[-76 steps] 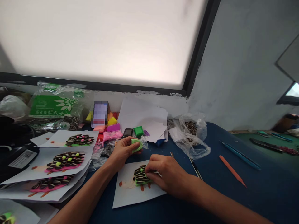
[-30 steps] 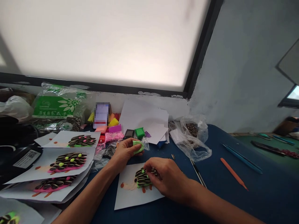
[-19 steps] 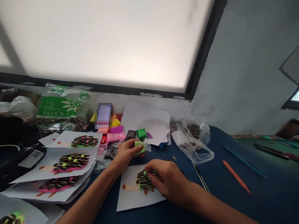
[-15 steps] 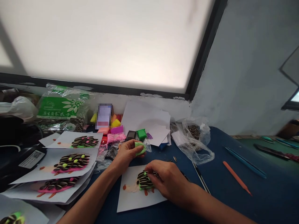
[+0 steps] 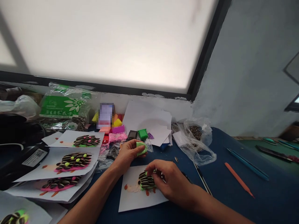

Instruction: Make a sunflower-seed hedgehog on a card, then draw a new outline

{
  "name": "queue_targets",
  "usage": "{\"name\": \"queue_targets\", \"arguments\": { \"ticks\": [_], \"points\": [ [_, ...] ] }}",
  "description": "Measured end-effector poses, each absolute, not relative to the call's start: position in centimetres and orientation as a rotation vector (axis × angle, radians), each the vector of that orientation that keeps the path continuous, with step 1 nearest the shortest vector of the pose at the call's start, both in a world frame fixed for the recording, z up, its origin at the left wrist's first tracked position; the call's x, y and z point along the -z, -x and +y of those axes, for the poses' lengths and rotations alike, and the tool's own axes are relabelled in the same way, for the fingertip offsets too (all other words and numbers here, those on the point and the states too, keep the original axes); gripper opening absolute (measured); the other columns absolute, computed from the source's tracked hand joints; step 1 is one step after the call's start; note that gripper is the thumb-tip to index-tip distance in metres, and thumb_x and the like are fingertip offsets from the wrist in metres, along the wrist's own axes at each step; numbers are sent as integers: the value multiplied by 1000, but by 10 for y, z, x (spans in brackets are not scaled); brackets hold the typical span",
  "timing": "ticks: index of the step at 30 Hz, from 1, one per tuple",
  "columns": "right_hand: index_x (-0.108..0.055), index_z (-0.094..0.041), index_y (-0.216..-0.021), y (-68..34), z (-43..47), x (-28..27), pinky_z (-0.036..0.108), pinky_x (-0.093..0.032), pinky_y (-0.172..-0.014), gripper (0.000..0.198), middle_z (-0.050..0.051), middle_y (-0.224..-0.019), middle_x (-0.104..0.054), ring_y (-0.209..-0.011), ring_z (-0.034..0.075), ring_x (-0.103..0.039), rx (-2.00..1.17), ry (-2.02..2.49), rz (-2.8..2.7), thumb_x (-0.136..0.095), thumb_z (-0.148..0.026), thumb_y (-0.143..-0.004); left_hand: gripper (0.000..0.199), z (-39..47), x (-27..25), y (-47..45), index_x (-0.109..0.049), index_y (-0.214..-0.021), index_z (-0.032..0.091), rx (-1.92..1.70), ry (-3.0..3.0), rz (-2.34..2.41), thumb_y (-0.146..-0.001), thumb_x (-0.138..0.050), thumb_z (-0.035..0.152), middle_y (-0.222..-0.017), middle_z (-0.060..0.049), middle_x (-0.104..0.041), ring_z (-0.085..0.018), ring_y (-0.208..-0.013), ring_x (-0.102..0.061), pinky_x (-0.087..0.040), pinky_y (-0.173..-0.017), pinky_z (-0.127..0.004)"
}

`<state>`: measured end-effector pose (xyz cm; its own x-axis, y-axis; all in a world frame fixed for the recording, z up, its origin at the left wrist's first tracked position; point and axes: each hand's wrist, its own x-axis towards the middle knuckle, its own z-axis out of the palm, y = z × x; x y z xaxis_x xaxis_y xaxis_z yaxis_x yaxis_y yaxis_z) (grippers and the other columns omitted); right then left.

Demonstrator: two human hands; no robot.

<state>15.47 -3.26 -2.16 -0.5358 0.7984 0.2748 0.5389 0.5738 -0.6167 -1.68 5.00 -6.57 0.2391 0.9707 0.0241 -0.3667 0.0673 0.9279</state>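
Observation:
My left hand [image 5: 128, 155] pinches a lump of light green clay [image 5: 141, 149] between thumb and fingers, above the back edge of a white card [image 5: 133, 202]. On this card lies a hedgehog picture [image 5: 146, 182] with a green clay body, striped sunflower seeds as spines, a pale head and brown feet. My right hand [image 5: 173, 180] hovers over the seeds with its thumb and index finger apart. Its index fingertip is at a small green clay dot on the spines; whether it touches is unclear. The hand hides the picture's right side.
Similar hedgehog cards [image 5: 73, 160] overlap at the left. Behind are clay packets [image 5: 118, 129], a green seed bag [image 5: 63, 105], white paper [image 5: 147, 115] and a clear bag of seeds [image 5: 195, 133]. A pen [image 5: 202, 180], an orange tool [image 5: 239, 180] and a blue tool [image 5: 247, 163] lie right.
My right thumb and index finger have parted over the seeds, where they were close together at the green dot. My left hand still holds the clay. The view has shifted slightly.

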Motion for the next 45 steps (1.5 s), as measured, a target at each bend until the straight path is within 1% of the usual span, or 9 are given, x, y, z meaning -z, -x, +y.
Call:
{"name": "queue_targets", "arguments": {
  "ticks": [10,14,17,23,31,36,38,41,45],
  "points": [
    [-63,-15,-90,-152,-35,13,25,-50,-67,17,5,-86,-66,-74,14,-61,-721,1087,-2230,-48,-7,-87,35,49,65,17,-63,-74,15,-1176,-1012,777,-57,-86,35,-66,1,-65,-14,-59,-64,-54,-62,-26],
    [-62,-16,-92,-153,-34,15,24,-49,-65,13,3,-87,-63,-70,13,-58,-758,1114,-2201,-59,-9,-82,35,50,65,17,-63,-74,15,-1169,-1005,772,-56,-87,34,-66,1,-66,-14,-60,-64,-54,-62,-27],
    [-62,-16,-91,-155,-31,17,24,-46,-62,19,2,-88,-60,-66,11,-54,-669,1109,-2195,-60,-3,-77,34,50,66,16,-63,-73,16,-1184,-1005,756,-57,-87,34,-64,2,-65,-13,-59,-63,-54,-63,-27],
    [-61,-16,-86,-163,-22,12,25,-43,-59,17,3,-85,-58,-66,12,-53,-544,1134,-2095,-50,-4,-83,37,48,64,16,-63,-74,15,-1179,-1002,757,-55,-88,36,-64,2,-65,-13,-59,-63,-55,-63,-27],
    [-61,-16,-93,-183,-1,15,29,-51,-72,12,3,-86,-65,-78,15,-64,-875,1253,-1847,-52,-14,-86,39,51,65,20,-63,-77,15,-1126,-991,777,-56,-89,36,-69,1,-66,-14,-64,-66,-55,-66,-27],
    [-63,-17,-88,-187,6,24,25,-49,-63,12,1,-79,-63,-70,14,-60,-962,1292,-1761,-62,-13,-76,44,50,65,19,-63,-78,15,-1124,-967,818,-53,-90,39,-69,1,-67,-15,-64,-66,-55,-63,-26],
    [-62,-17,-85,-186,7,27,25,-48,-58,7,1,-75,-63,-66,14,-61,-1060,1294,-1698,-63,-18,-77,46,48,61,17,-63,-76,15,-1130,-945,850,-49,-91,41,-67,1,-67,-15,-62,-65,-54,-61,-25],
    [-62,-16,-84,-186,8,32,27,-49,-53,12,3,-76,-65,-63,16,-64,-1184,1284,-1609,-61,-27,-80,45,46,57,15,-63,-75,15,-1123,-935,864,-48,-90,40,-66,1,-67,-14,-61,-64,-53,-61,-25],
    [-65,-15,-84,-185,12,35,29,-51,-63,10,6,-82,-68,-71,17,-66,-1162,1265,-1585,-58,-21,-79,40,48,62,16,-64,-75,16,-1137,-953,847,-53,-89,40,-66,1,-67,-13,-59,-63,-53,-60,-25]
  ]
}}
